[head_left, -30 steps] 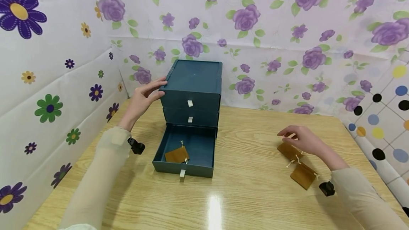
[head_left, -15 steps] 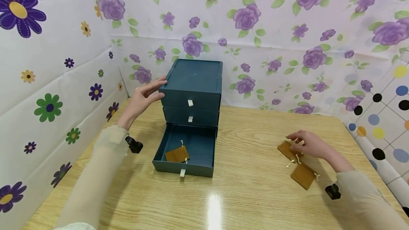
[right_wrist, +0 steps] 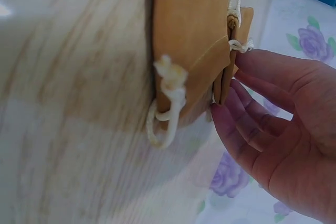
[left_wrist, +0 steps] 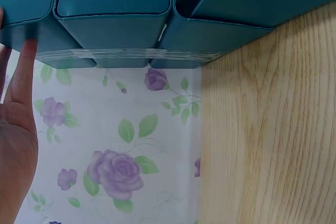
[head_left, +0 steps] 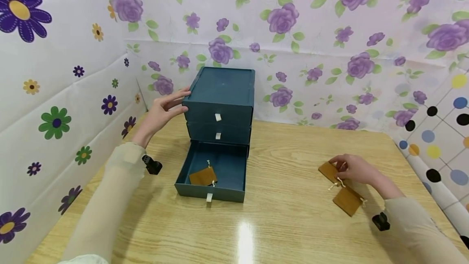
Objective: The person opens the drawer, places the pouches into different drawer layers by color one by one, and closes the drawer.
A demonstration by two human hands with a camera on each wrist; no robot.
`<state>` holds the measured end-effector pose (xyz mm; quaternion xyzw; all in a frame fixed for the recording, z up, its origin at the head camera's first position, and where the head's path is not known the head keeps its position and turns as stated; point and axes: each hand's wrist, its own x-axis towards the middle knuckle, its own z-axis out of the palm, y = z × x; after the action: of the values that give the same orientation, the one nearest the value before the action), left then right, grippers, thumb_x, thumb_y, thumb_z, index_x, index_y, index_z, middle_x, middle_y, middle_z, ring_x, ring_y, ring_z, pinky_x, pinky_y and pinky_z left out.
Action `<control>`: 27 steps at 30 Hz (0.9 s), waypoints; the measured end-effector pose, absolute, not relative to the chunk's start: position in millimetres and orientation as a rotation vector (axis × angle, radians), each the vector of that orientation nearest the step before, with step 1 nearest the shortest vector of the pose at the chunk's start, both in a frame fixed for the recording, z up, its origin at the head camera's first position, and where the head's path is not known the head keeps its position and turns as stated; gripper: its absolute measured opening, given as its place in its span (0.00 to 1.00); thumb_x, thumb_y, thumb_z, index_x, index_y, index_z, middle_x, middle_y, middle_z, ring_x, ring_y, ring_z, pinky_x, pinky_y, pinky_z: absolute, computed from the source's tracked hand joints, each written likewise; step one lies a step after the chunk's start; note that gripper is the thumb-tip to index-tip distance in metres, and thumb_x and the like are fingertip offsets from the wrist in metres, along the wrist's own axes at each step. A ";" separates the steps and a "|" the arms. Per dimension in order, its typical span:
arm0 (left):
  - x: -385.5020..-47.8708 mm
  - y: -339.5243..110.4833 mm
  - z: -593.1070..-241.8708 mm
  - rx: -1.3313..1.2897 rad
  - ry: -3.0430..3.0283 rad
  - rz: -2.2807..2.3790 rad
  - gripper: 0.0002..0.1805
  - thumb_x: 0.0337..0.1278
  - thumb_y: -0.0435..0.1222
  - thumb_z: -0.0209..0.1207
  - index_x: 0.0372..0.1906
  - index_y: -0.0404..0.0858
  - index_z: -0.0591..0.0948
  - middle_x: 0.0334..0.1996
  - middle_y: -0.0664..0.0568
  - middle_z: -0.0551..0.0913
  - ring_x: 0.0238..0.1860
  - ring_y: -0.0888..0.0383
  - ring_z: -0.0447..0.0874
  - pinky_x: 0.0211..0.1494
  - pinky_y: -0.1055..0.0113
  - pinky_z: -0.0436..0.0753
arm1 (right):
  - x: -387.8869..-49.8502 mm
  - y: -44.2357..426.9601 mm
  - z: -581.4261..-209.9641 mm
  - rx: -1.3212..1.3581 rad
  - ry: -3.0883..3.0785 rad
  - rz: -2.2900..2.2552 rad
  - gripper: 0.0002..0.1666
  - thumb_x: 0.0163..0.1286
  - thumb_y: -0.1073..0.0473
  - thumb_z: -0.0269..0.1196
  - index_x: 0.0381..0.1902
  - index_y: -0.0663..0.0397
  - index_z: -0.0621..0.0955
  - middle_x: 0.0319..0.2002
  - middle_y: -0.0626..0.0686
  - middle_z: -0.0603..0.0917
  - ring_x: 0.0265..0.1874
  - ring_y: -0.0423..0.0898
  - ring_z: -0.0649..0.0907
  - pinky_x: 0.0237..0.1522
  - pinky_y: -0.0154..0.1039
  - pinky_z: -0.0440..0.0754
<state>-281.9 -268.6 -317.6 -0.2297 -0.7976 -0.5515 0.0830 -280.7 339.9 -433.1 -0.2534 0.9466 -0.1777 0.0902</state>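
A dark blue three-tier drawer box (head_left: 223, 86) stands on the table with its bottom drawer (head_left: 229, 194) pulled out. In that drawer lies a brown drawstring pouch (head_left: 202, 177). My left hand (head_left: 155, 115) rests its extended fingers against the box's upper left side; the left wrist view shows the fingers (left_wrist: 25, 74) on the top tier's side wall. Over on the right, my right hand (head_left: 359, 169) pinches the edge of the farther brown pouch (head_left: 327, 170) between thumb and fingers, near its cream cord. The nearer pouch (head_left: 347, 201) lies flat just below it.
A light wood table (head_left: 286, 223) carries everything. Floral cloth (head_left: 304, 52) hangs behind the box, with more patterned cloth at left and right. Black wrist cameras (head_left: 381, 221) are on both sleeves.
My right hand has shifted slightly right and lowered onto the farther pouch's corded edge, its fingers closing there. The left hand has kept its place on the box.
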 end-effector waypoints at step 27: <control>-282.1 -268.5 -320.3 -0.660 -2.358 -1.679 0.26 0.67 0.33 0.59 0.69 0.37 0.73 0.75 0.54 0.65 0.75 0.47 0.65 0.68 0.75 0.74 | -279.6 342.9 -433.6 -0.786 2.805 -0.621 0.18 0.60 0.71 0.67 0.50 0.65 0.84 0.36 0.55 0.87 0.32 0.40 0.83 0.33 0.31 0.82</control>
<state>-282.1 -268.5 -320.3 -0.2216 -0.7913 -0.5634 0.0859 -279.6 342.9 -433.6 -0.2631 0.9386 -0.2078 0.0815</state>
